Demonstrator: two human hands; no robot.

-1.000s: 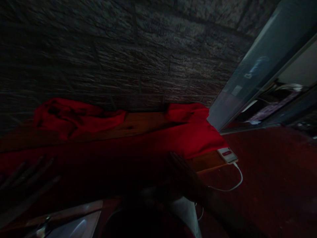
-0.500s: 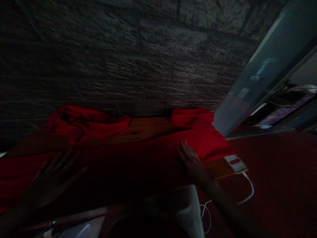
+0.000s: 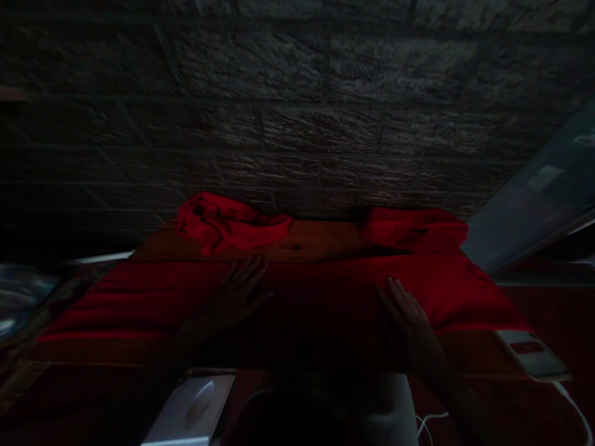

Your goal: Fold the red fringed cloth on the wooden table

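Note:
A long strip of red cloth (image 3: 465,291) lies spread across a wooden table (image 3: 320,238). Both of my hands rest on it, palms down. My left hand (image 3: 237,297) lies flat on the shadowed left-middle part, with fingers spread. On the right part, my right hand (image 3: 406,310) is flat too, fingers stretched forward. Behind the strip sit a crumpled red cloth (image 3: 232,223) at the left and a folded red cloth (image 3: 413,229) at the right. The cloth between my hands is very dark.
A stone-block wall (image 3: 297,124) stands right behind the table. At the right front corner lies a phone (image 3: 532,354) with a white cable (image 3: 574,402). Below the front edge is a flat box (image 3: 198,406). A grey door frame (image 3: 525,198) rises at the right.
The view has turned left, so everything sits further right in the picture. My left hand has come closer to my right one over the cloth. Both stay flat.

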